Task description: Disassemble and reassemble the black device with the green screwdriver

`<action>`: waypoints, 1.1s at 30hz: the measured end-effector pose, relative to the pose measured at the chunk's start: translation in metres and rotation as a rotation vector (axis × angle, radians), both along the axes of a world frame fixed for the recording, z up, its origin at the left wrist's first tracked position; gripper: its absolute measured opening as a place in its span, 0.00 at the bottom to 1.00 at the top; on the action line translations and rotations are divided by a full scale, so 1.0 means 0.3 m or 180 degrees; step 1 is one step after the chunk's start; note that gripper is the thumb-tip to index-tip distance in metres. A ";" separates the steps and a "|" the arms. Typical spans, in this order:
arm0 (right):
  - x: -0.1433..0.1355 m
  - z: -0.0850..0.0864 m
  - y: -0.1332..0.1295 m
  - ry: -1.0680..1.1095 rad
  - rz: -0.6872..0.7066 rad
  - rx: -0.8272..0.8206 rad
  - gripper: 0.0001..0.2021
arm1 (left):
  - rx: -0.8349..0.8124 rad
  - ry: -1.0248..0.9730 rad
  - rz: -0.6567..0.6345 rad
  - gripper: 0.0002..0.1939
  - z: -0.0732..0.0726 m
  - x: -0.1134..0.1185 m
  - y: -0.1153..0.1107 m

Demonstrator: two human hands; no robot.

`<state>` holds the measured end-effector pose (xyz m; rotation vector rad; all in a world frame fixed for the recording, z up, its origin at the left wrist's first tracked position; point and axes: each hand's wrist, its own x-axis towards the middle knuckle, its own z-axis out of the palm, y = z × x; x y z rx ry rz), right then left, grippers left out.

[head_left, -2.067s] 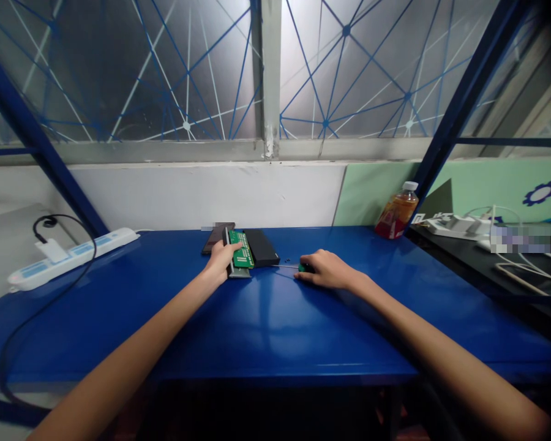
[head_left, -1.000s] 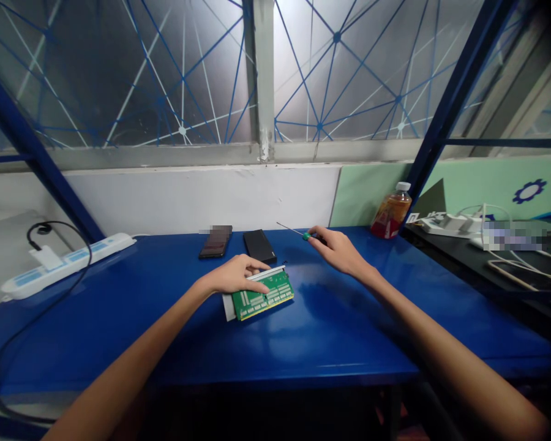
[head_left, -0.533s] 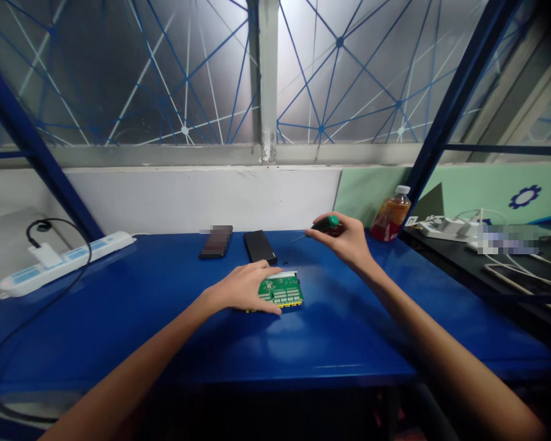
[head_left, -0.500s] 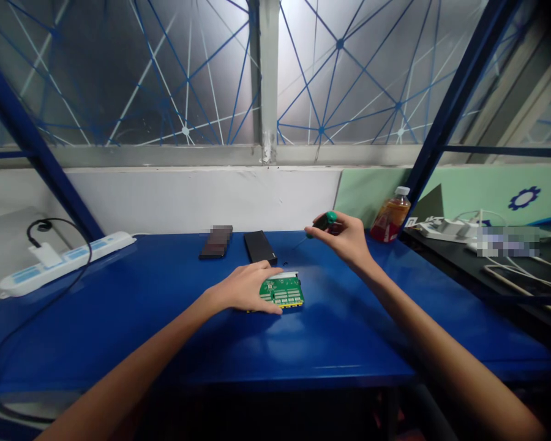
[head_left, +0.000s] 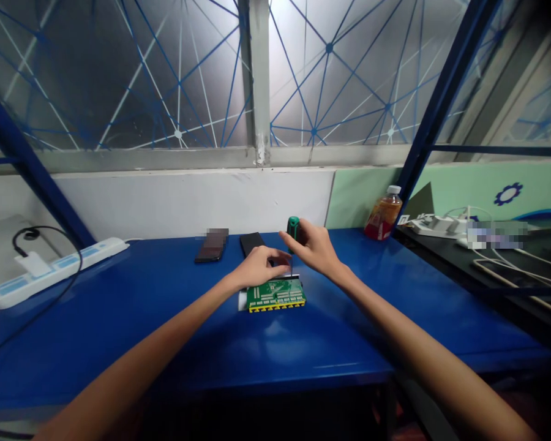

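A green circuit board (head_left: 275, 293) with a yellow front edge lies on the blue table. My right hand (head_left: 313, 244) grips a green-handled screwdriver (head_left: 293, 228), held upright with its shaft down at the board's back edge. Around that shaft, my left hand (head_left: 262, 266) has its thumb and fingers bent close together above the back left of the board; whether something small is between the fingertips is hidden.
Behind the hands a black box (head_left: 250, 242) and a dark phone (head_left: 212, 246) lie on the blue table (head_left: 174, 349). A white power strip (head_left: 59, 272) is at left, a drink bottle (head_left: 384, 214) at back right, cables beyond it.
My right hand has moved left and down, turning the screwdriver upright over the board. My left hand has lifted off the board's face and drawn its fingers together at the back edge.
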<state>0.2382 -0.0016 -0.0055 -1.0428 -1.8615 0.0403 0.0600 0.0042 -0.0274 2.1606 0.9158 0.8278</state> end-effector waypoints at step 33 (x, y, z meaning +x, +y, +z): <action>0.023 -0.011 -0.029 -0.0014 0.0203 0.0076 0.20 | 0.0155 -0.0206 0.0192 0.07 -0.054 0.052 -0.028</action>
